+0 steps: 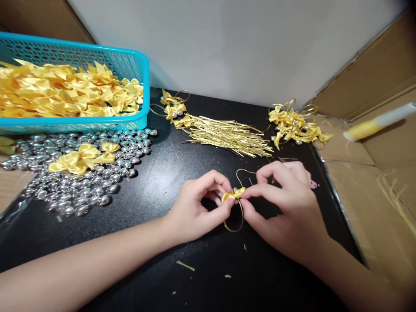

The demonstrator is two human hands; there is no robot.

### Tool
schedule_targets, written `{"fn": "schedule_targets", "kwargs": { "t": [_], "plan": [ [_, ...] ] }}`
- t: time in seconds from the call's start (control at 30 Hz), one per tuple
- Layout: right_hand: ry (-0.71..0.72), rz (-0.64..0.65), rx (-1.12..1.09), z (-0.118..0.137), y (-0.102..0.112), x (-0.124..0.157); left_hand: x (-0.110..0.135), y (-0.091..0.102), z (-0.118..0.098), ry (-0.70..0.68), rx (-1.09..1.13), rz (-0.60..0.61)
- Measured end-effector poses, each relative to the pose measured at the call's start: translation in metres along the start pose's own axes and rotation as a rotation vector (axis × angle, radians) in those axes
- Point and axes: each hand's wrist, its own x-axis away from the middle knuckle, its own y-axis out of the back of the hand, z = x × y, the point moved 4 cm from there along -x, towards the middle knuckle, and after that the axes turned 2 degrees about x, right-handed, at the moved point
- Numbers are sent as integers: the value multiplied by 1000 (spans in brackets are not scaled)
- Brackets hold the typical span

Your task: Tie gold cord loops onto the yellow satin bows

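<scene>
My left hand [198,203] and my right hand [286,203] meet over the black table [182,173], both pinching one small yellow ribbon bow [233,194]. A tiny silver bead sits at the bow's top. A thin gold wire [238,216] loops out above and below the bow between my fingertips. The left thumb and forefinger close on the bow's left side. From the right, my other thumb and fingers pinch the bow where the wire crosses it.
A teal basket [143,86] of yellow bows stands at the back left. Silver beads [81,190] with two loose bows [81,158] lie in front of it. A bundle of gold wires [227,136] and finished bows [294,125] lie behind. Cardboard [373,173] borders the right.
</scene>
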Motion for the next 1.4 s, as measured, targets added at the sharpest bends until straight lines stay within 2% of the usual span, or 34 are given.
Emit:
{"fn": "schedule_targets", "kwargs": {
  "t": [0.5,0.97,1.23,1.4],
  "plan": [
    [-74,8,-26,1,-14,7,4,-2,-6,-200,-256,40],
    [-76,80,-33,-5,-19,2,3,-2,-2,-111,-149,79],
    [-146,175,-217,-6,-20,0,1,-3,-1,-36,-80,74],
    [-137,174,-235,-4,-19,1,2,-3,1,-4,-76,93]
  ]
}}
